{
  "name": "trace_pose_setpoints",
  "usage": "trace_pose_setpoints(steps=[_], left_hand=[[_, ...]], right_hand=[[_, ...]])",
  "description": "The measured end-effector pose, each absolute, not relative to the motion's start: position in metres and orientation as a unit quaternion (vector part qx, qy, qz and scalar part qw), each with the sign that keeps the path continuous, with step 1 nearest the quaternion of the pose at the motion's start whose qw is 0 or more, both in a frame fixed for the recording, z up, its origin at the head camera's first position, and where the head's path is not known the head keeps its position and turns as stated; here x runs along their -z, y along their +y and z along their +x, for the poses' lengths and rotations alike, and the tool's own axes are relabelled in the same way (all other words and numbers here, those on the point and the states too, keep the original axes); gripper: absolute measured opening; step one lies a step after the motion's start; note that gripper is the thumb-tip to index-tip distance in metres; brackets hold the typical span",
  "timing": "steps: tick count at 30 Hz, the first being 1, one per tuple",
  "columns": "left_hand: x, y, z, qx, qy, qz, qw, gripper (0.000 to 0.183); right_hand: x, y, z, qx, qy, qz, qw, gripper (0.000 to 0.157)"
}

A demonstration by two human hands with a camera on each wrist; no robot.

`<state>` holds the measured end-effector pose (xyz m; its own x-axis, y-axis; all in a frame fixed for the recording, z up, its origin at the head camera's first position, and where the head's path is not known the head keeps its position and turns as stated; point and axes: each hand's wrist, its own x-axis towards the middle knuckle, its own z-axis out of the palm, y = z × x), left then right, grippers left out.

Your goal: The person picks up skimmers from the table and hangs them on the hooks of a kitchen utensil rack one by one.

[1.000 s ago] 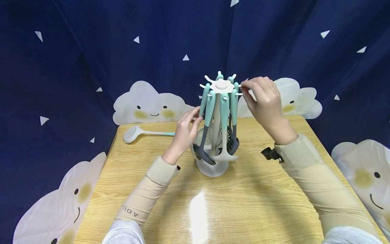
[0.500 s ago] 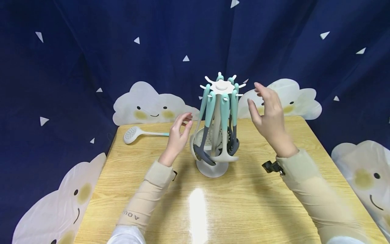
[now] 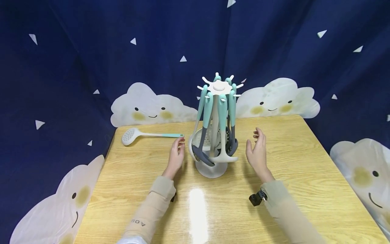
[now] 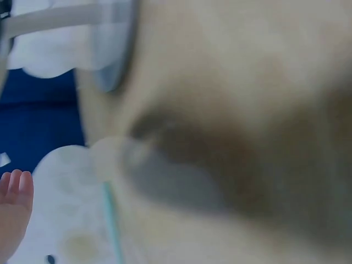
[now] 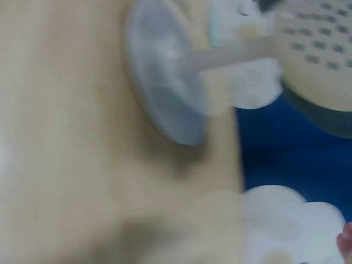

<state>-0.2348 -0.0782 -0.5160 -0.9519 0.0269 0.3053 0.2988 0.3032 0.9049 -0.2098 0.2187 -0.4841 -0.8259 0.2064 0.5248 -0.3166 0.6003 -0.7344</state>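
Observation:
A white utensil stand (image 3: 218,87) is upright on the table, hung with several kitchen utensils that have teal handles. Among them are a pale ladle (image 3: 223,157) and a dark grey utensil (image 3: 203,156) at the front, with a perforated skimmer (image 3: 207,139) behind. To the left of the stand is my left hand (image 3: 176,155), holding nothing, fingers relaxed. Just past its fingertips lies a loose slotted skimmer (image 3: 131,135), white with a teal handle end. My right hand (image 3: 257,151) is apart from the stand on its right, fingers loosely bent around nothing.
The wooden table (image 3: 304,162) ends at a back edge before a dark blue curtain (image 3: 170,30) printed with white clouds. The stand's round base (image 3: 211,170) rests between the two hands. Both wrist views are blurred.
Both hands have come away from the hanging utensils and the stand's hooks and dropped lower beside the stand. The utensils stay hung; the loose skimmer lies in the same place.

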Motion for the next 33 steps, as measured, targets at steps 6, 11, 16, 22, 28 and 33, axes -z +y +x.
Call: trace_pose_setpoints(steps=[6, 11, 16, 22, 28, 33], left_hand=[[0.542, -0.070, -0.228, 0.569, -0.818, -0.084, 0.010, 0.047], [0.554, -0.065, -0.226, 0.538, -0.836, -0.098, -0.043, 0.052], [0.561, -0.059, -0.227, 0.501, -0.853, -0.135, -0.057, 0.049], [0.565, -0.054, -0.226, 0.502, -0.850, -0.150, -0.061, 0.050], [0.563, -0.048, -0.224, 0.512, -0.843, -0.153, -0.060, 0.050], [0.562, -0.044, -0.223, 0.513, -0.844, -0.144, -0.070, 0.051]], right_hand=[[0.529, 0.207, -0.194, -0.484, -0.864, -0.052, 0.130, 0.066], [0.554, 0.195, -0.182, -0.474, -0.879, -0.041, 0.031, 0.076], [0.569, 0.177, -0.171, -0.505, -0.862, 0.034, 0.032, 0.081], [0.572, 0.154, -0.158, -0.459, -0.888, 0.036, 0.001, 0.101], [0.580, 0.139, -0.154, -0.440, -0.897, 0.035, 0.036, 0.108], [0.584, 0.131, -0.153, -0.421, -0.904, 0.038, 0.067, 0.107]])
